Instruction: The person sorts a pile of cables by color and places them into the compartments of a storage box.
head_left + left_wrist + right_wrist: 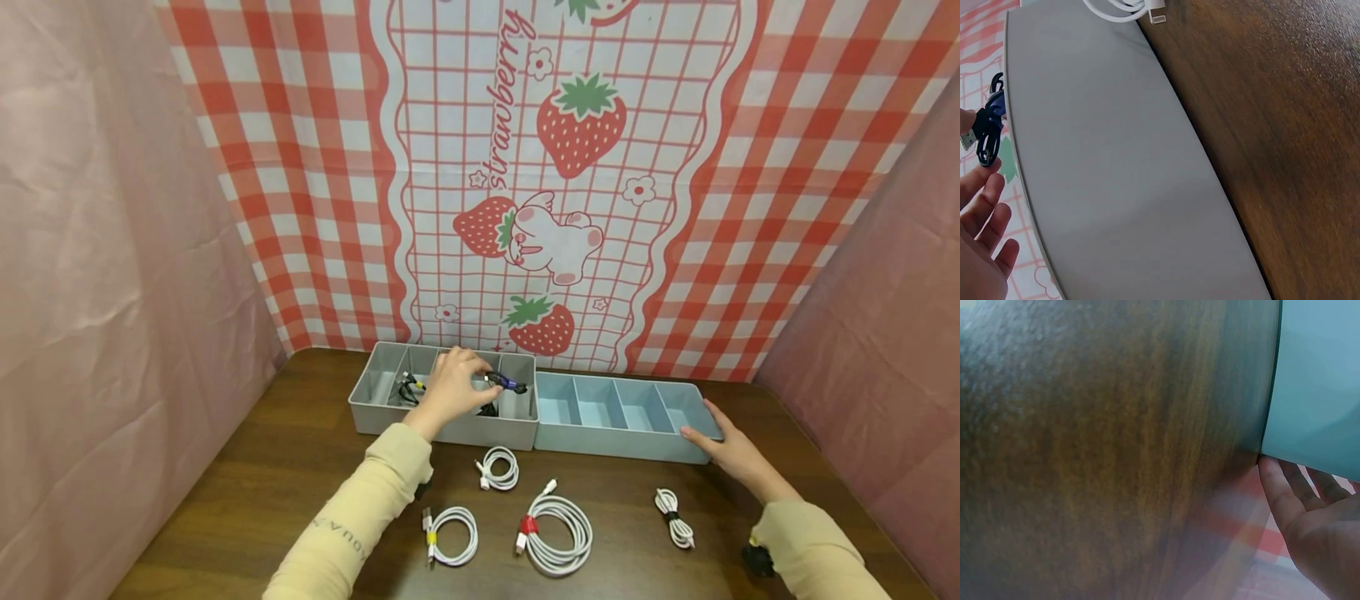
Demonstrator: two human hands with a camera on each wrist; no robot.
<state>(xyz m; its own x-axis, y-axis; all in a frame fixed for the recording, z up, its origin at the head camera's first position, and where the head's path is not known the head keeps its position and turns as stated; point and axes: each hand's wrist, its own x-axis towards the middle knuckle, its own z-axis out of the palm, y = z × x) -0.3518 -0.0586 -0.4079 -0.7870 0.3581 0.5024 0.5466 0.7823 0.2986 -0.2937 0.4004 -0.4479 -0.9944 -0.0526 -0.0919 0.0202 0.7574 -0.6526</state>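
Observation:
My left hand (450, 387) pinches a bundled black cable (512, 383) with a purple-blue tie, between thumb and fingertips, above the grey divided box (480, 432). The left wrist view shows a USB plug on this cable (988, 128), while the other fingers spread loosely. Inside the grey box lies a dark cable with a yellow tie (409, 390), and another black cable (489, 409) is partly hidden behind my hand. My right hand (738, 457) holds the right end of the light blue divided box (615, 442), thumb at the front corner, fingers along the end wall.
On the wooden table (247, 500) before the boxes lie several coiled white cables: a small one (514, 472), one with a yellow tie (472, 537), a larger one with a red tie (579, 533) and one with a black tie (673, 518). Behind hangs a strawberry-print cloth (330, 167).

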